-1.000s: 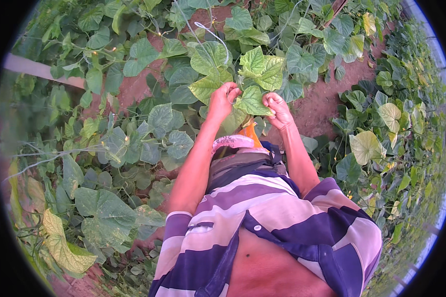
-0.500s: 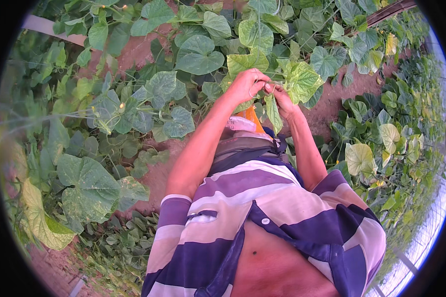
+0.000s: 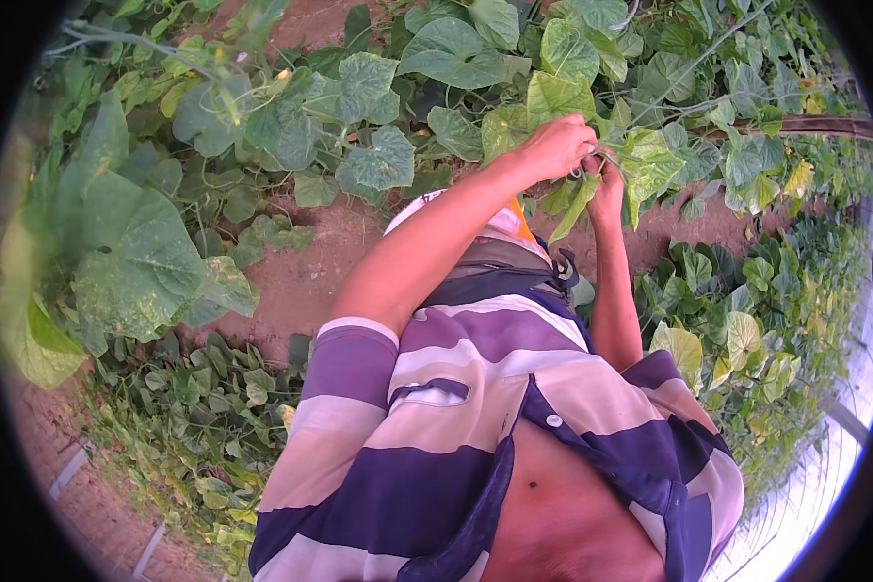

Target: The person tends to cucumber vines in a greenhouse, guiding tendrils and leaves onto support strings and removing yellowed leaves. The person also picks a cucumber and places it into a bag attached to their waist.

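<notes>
To L, big green leaf (image 3: 141, 267) w/ pale specks, nr a blurred yellowish leaf (image 3: 44, 349) at far L. Above, yellow flower (image 3: 282, 77) amid foliage. Lower L, patch of low plants (image 3: 204, 388), w/ bare reddish-brown soil (image 3: 296, 276) above; two pale strips (image 3: 68, 473) on the ground, btm L. Upper R, brown pole (image 3: 810, 126), w/ yellow leaf (image 3: 799, 179) just below. Mid R, dense plant row (image 3: 786, 267) w/ a few pale leaves (image 3: 743, 336). Lower R rim, v. bright white area (image 3: 834, 495) plus greyish bar (image 3: 846, 421).
</notes>
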